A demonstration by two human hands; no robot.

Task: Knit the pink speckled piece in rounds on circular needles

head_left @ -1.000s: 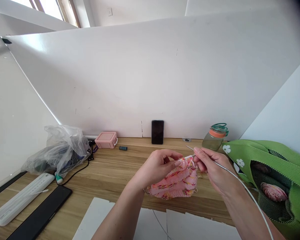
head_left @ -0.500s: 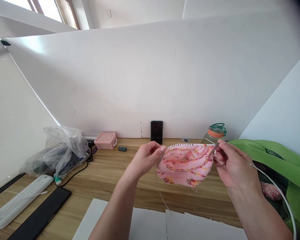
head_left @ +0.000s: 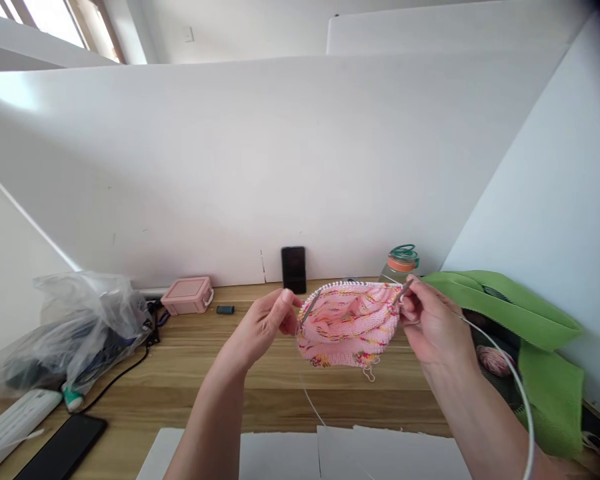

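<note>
A piece of pink knitting [head_left: 350,327] with yellow and red flecks hangs above the desk between my hands, its stitches lined along a white cable at the top. My left hand [head_left: 263,323] pinches its left edge, thumb up. Just inside that edge, a grey-brown knitting needle [head_left: 311,305] slants across the fabric. My right hand [head_left: 437,323] is closed around the other needle [head_left: 404,291] at the right corner. From the right hand, a pale cable [head_left: 505,363] arcs down over the forearm. A loose yarn tail dangles below the knitting.
Behind stand a phone [head_left: 293,269] and a bottle [head_left: 400,265] with an orange band. A green bag [head_left: 550,380] with a pink yarn ball [head_left: 495,361] lies right. Leftward are a pink box [head_left: 187,297], plastic bag [head_left: 90,320], black phone [head_left: 63,450] and power strip [head_left: 17,423].
My view has turned rightward, so hands and desk items sit further left. The left needle now shows at the knitting's left edge. Both hands keep their hold.
</note>
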